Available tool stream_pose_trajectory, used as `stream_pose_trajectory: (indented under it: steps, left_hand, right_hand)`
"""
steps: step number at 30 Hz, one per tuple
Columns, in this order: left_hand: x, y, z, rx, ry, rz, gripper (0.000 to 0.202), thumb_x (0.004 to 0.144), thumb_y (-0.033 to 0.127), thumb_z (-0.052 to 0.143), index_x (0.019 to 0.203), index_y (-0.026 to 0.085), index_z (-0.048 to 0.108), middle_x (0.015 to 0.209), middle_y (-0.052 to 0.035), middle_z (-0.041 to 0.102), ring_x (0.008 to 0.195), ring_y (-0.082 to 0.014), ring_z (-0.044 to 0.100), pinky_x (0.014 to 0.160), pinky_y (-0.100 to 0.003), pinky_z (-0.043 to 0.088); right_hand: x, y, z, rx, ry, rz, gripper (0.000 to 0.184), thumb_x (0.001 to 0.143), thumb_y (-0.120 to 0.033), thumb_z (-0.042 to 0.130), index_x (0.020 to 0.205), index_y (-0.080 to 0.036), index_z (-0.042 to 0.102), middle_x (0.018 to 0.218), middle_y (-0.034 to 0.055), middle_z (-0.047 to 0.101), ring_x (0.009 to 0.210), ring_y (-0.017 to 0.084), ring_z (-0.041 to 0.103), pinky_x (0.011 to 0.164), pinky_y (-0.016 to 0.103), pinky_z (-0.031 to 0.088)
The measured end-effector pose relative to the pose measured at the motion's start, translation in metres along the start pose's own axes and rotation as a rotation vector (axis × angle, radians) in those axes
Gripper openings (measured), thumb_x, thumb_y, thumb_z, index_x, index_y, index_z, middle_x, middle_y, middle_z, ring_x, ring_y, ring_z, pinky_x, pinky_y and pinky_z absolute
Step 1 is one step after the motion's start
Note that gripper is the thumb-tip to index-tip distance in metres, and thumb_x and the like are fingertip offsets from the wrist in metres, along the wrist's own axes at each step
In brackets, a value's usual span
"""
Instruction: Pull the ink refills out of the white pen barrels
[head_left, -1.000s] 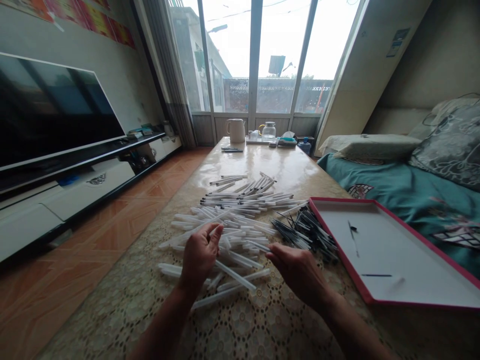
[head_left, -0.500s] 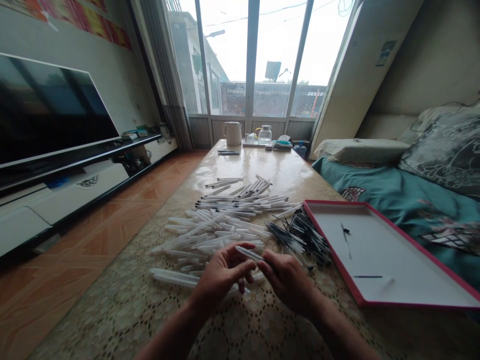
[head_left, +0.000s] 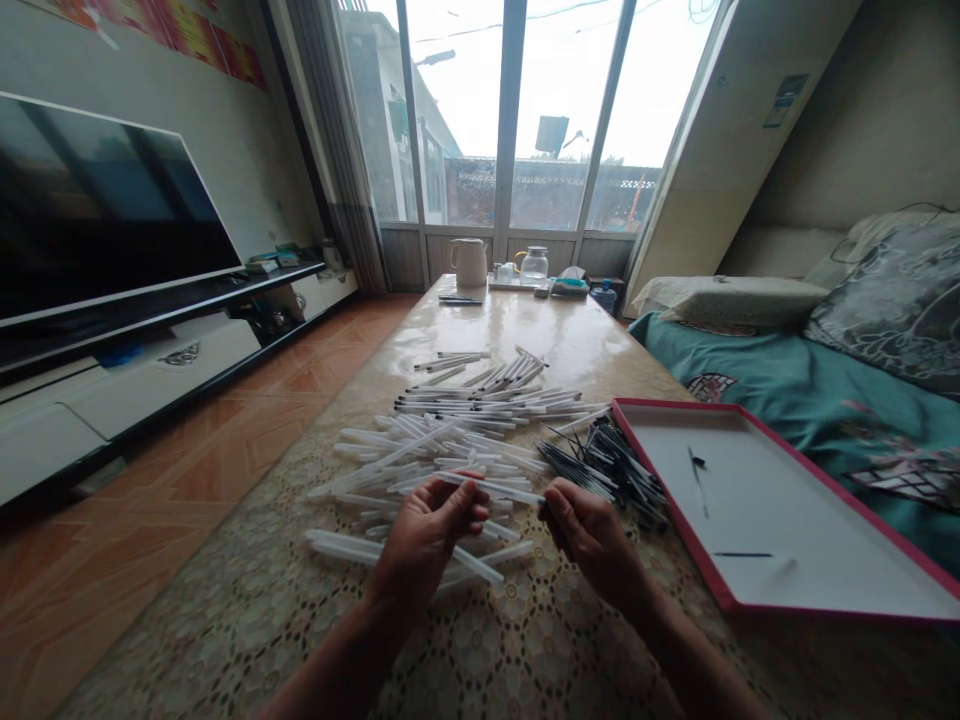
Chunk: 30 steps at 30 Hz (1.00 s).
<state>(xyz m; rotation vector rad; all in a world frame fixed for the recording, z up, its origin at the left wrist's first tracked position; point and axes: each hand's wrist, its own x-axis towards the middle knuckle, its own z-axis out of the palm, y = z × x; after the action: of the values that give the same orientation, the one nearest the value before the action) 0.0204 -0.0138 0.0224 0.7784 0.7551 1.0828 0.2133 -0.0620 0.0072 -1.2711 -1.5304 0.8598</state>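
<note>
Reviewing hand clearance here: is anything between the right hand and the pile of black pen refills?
Nothing visible: the right hand, holding the end of the clear pen barrel, sits just short of the pile of black pen refills, with only lace tablecloth between them.

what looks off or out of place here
Two thin black ink refills lie alone on the white base of the red-rimmed tray, which looks odd since the rest sit in a heap of refills on the lace tablecloth beside it.

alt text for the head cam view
A left hand holds a clear pen tube to a right hand, above a heap of tubes on a lace-covered table. Black refills lie beside a red-edged white tray.
</note>
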Motion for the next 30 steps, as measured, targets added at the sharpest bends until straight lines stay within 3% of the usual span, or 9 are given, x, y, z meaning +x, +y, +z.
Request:
stream_pose_trajectory:
  steps: [7, 14, 20, 27, 30]
  left_hand:
    - [-0.0009, -0.0004, 0.0055, -0.036, 0.105, -0.026, 0.04, 0.046, 0.034, 0.091, 0.072, 0.009, 0.071, 0.056, -0.0015, 0.068, 0.048, -0.0087, 0.062, 0.045, -0.014, 0.052]
    - [0.0006, 0.0008, 0.006, -0.053, 0.122, -0.043, 0.029, 0.055, 0.025, 0.089, 0.072, 0.009, 0.071, 0.059, -0.0036, 0.071, 0.049, -0.0091, 0.064, 0.047, -0.014, 0.054]
    - [-0.0003, 0.0004, 0.0052, -0.045, 0.116, -0.036, 0.04, 0.046, 0.031, 0.092, 0.072, 0.008, 0.07, 0.058, -0.0045, 0.071, 0.048, -0.0099, 0.064, 0.047, -0.015, 0.055]
    - [0.0, 0.0017, 0.0056, -0.044, 0.125, -0.034, 0.038, 0.046, 0.029, 0.092, 0.071, 0.008, 0.071, 0.059, -0.0046, 0.072, 0.049, -0.01, 0.065, 0.048, -0.015, 0.055]
    - [0.0004, 0.0015, 0.0058, -0.048, 0.118, -0.042, 0.043, 0.042, 0.03, 0.093, 0.072, 0.008, 0.071, 0.058, -0.0046, 0.072, 0.049, -0.0099, 0.064, 0.048, -0.015, 0.055]
  right_hand:
    - [0.0012, 0.0021, 0.0018, -0.015, 0.033, 0.017, 0.036, 0.093, -0.047, 0.045, 0.07, -0.019, 0.048, 0.054, -0.0054, 0.042, 0.046, 0.008, 0.037, 0.043, 0.019, 0.031]
    - [0.0025, -0.003, 0.0044, 0.161, 0.077, 0.012, 0.023, 0.087, -0.041, 0.059, 0.084, -0.019, 0.053, 0.067, -0.002, 0.055, 0.056, 0.011, 0.052, 0.053, 0.021, 0.044]
    - [0.0019, 0.0035, 0.001, -0.005, 0.065, 0.023, 0.038, 0.096, -0.046, 0.04, 0.073, -0.018, 0.054, 0.055, -0.0027, 0.051, 0.044, 0.009, 0.044, 0.043, 0.02, 0.034]
    - [0.0033, 0.0013, 0.0, 0.026, 0.077, -0.02, 0.02, 0.091, -0.039, 0.054, 0.088, -0.019, 0.055, 0.071, -0.0005, 0.058, 0.058, 0.011, 0.053, 0.053, 0.021, 0.043]
    - [0.0038, 0.0015, -0.0009, 0.017, 0.063, 0.004, 0.024, 0.092, -0.041, 0.051, 0.085, -0.018, 0.057, 0.068, 0.0001, 0.059, 0.053, 0.011, 0.052, 0.05, 0.021, 0.041]
